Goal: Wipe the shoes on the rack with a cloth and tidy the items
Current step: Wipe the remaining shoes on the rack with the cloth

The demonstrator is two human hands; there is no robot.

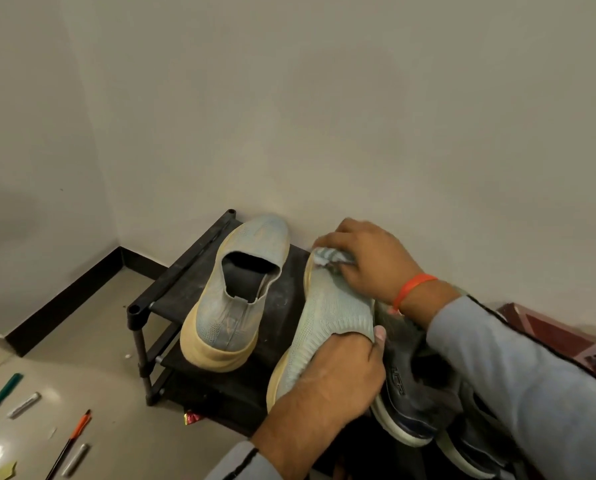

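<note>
Two light blue knit shoes with yellowish soles sit on the top shelf of a black shoe rack (172, 289). The left shoe (234, 299) stands free, toe toward the wall. My left hand (334, 372) grips the heel collar of the right shoe (327, 317). My right hand (369, 261) holds a bunched grey cloth (331, 256) and presses it on that shoe's toe. A dark sneaker (403, 400) lies to the right, partly hidden under my arms.
A second dark shoe (469, 452) shows at the bottom right. On the floor at left lie pens (71, 441) and small grey sticks (23, 405). A red wrapper (192, 418) lies by the rack's base. A red-brown box (545, 327) stands at right. The wall is right behind the rack.
</note>
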